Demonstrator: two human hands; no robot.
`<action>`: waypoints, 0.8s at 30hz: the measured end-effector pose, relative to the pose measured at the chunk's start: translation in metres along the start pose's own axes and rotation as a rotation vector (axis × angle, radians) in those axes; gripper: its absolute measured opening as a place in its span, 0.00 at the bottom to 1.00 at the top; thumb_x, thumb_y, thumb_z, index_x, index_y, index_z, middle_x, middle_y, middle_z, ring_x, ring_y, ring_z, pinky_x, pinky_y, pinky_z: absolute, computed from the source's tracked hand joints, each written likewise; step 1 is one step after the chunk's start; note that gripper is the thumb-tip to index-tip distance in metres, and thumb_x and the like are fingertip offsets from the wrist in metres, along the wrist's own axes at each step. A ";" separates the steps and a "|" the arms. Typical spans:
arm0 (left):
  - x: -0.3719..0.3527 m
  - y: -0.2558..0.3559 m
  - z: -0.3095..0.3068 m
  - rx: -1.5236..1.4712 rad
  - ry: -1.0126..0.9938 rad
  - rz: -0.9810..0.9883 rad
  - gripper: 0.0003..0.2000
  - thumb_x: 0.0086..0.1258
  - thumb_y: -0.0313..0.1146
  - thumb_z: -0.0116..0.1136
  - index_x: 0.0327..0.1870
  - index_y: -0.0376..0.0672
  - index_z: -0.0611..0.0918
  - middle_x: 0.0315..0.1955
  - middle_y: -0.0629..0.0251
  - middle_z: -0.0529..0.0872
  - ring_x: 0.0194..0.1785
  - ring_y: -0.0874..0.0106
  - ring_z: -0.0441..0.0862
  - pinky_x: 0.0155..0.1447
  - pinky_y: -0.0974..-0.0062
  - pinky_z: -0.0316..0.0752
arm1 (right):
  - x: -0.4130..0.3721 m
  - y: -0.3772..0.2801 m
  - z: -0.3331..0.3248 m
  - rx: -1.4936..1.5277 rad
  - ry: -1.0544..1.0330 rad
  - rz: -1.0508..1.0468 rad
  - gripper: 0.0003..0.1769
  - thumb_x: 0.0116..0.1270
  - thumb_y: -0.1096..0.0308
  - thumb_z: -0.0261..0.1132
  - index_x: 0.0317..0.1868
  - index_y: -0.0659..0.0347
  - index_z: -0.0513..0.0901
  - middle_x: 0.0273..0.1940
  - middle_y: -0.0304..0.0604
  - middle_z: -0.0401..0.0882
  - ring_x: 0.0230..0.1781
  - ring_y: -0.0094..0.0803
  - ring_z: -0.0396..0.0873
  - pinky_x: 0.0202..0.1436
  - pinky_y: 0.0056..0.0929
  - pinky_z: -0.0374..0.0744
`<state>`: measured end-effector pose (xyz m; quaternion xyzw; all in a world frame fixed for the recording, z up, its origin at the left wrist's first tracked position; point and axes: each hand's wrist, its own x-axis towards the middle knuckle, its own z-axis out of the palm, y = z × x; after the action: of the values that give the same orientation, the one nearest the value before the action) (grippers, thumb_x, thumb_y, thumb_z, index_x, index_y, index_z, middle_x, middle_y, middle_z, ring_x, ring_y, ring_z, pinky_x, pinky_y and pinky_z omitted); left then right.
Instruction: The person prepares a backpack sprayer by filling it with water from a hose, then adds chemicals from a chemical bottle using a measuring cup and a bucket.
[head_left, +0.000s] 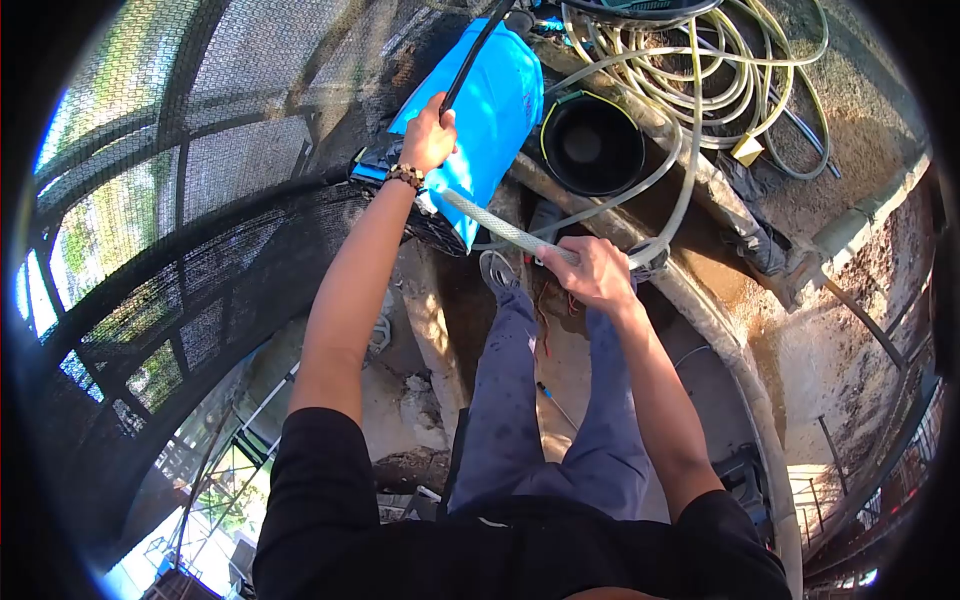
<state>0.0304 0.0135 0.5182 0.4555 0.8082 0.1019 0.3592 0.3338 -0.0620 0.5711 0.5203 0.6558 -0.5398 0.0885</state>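
Note:
My left hand (pixel 430 138) is closed around the lower end of a long black bar (pixel 474 62) that slants across a bright blue, smooth-sided container (pixel 500 110). The right hand (pixel 590 272) grips a clear braided hose (pixel 505 230), fingers wrapped over it from above. One end of that hose reaches the lower edge of the blue container, just below my left wrist. Past my right hand the hose bends up toward a coil. A black bucket (pixel 592 145) with a yellow-green handle stands right of the container.
A large loose coil of hose (pixel 735 70) lies at the upper right, with a small yellow block (pixel 746 150) by it. A curved concrete edge (pixel 735 350) runs along my right side. Dark mesh netting (pixel 170 230) hangs on the left. My shoe (pixel 497 270) is below the container.

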 end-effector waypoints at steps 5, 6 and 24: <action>-0.005 0.003 -0.004 -0.023 -0.032 -0.036 0.22 0.76 0.33 0.49 0.70 0.44 0.68 0.32 0.51 0.87 0.27 0.64 0.89 0.36 0.63 0.83 | 0.007 0.001 0.003 -0.043 -0.054 0.041 0.30 0.64 0.36 0.62 0.39 0.57 0.90 0.29 0.54 0.86 0.37 0.53 0.85 0.44 0.46 0.81; -0.003 -0.001 -0.003 -0.048 -0.051 -0.036 0.22 0.77 0.34 0.49 0.71 0.46 0.67 0.33 0.54 0.88 0.29 0.67 0.88 0.38 0.66 0.82 | 0.006 0.001 0.002 -0.036 -0.036 0.032 0.30 0.64 0.36 0.61 0.38 0.57 0.90 0.29 0.53 0.85 0.37 0.53 0.85 0.44 0.46 0.80; -0.037 -0.020 0.018 -0.539 0.036 -0.221 0.33 0.70 0.69 0.49 0.30 0.42 0.85 0.22 0.73 0.76 0.28 0.77 0.70 0.35 0.77 0.63 | 0.017 -0.038 0.034 0.172 0.241 0.032 0.32 0.69 0.34 0.56 0.35 0.59 0.83 0.28 0.53 0.84 0.35 0.54 0.84 0.41 0.49 0.79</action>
<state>0.0409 -0.0305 0.5135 0.2512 0.8028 0.2811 0.4619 0.2820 -0.0746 0.5696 0.5974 0.6047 -0.5261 -0.0274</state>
